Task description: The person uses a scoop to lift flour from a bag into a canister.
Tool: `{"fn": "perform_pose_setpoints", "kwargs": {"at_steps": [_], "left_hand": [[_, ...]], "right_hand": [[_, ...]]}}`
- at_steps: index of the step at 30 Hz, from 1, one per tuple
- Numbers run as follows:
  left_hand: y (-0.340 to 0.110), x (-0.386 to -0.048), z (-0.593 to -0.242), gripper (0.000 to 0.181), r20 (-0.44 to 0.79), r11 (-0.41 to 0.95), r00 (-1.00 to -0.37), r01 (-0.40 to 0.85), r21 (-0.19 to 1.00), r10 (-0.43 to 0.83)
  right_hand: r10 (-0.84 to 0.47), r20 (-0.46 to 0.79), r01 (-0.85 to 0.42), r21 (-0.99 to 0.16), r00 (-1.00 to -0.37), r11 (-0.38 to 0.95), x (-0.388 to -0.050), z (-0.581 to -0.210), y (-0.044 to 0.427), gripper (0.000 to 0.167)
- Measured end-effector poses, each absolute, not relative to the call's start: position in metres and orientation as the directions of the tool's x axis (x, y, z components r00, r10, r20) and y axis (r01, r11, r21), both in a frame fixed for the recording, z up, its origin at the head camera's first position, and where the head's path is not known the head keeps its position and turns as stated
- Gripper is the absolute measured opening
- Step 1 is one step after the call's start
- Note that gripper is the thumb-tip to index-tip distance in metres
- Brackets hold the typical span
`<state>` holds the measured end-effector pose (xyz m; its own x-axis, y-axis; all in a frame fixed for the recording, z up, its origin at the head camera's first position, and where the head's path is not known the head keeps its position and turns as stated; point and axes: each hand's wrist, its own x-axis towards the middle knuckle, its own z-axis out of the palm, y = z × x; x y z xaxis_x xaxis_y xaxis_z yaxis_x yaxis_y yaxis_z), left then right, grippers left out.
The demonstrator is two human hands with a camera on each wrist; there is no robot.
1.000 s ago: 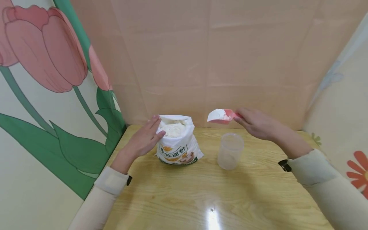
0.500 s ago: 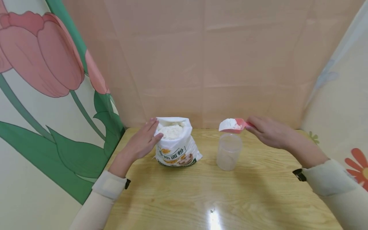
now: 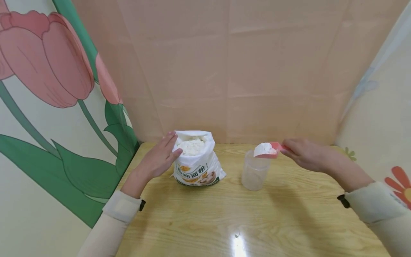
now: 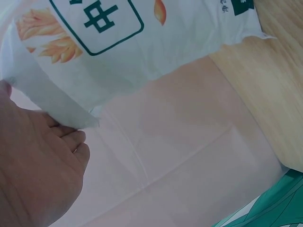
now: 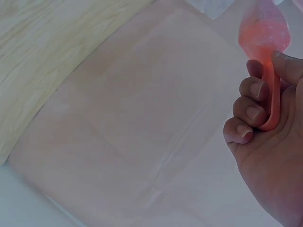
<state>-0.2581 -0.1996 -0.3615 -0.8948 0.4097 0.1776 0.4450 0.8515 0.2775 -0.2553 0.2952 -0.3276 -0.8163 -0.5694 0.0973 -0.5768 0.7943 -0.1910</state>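
My left hand [image 3: 156, 159] grips the left rim of an open white bag of flour [image 3: 210, 164], which stands upright on the table. In the left wrist view the fingers [image 4: 73, 140] meet the top edge of the bag and their tips are hidden. White flour [image 3: 192, 146] fills the bag near its mouth. My right hand [image 3: 306, 154] holds a pink scoop [image 3: 273, 154] by its handle, palm curled round it in the right wrist view. Flour is heaped in the scoop, which hangs over the right side of a clear plastic jar's mouth [image 3: 253, 176].
The wooden table [image 3: 199, 217] meets a pinkish-beige sheet [image 3: 282, 89] at the back. A tulip-patterned wall [image 3: 57, 150] closes the left side. Another wall with a red flower [image 3: 398, 182] stands on the right.
My right hand has moved right and downward with the loaded scoop, from above and left of the jar to its mouth. The left hand and the bag have kept their place.
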Motion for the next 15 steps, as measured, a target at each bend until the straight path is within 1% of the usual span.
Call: {"fn": "perform_pose_setpoints", "kwargs": {"at_steps": [5,11,15], "left_hand": [[-0.2,-0.257,-0.362,0.08,0.173,0.852,-0.897,0.442,0.281,0.408],[-0.2,-0.256,-0.361,0.08,0.175,0.85,-0.896,0.443,0.286,0.408],[-0.2,-0.256,-0.361,0.08,0.178,0.849,-0.894,0.446,0.282,0.411]], "right_hand": [[-0.573,0.052,-0.573,-0.176,-0.818,0.801,-0.257,-0.332,0.293,0.016],[-0.621,0.09,-0.627,-0.107,-0.779,0.772,-0.259,-0.333,0.287,0.012],[-0.616,0.057,-0.619,-0.066,-0.786,0.783,-0.26,-0.332,0.282,0.01]]}}
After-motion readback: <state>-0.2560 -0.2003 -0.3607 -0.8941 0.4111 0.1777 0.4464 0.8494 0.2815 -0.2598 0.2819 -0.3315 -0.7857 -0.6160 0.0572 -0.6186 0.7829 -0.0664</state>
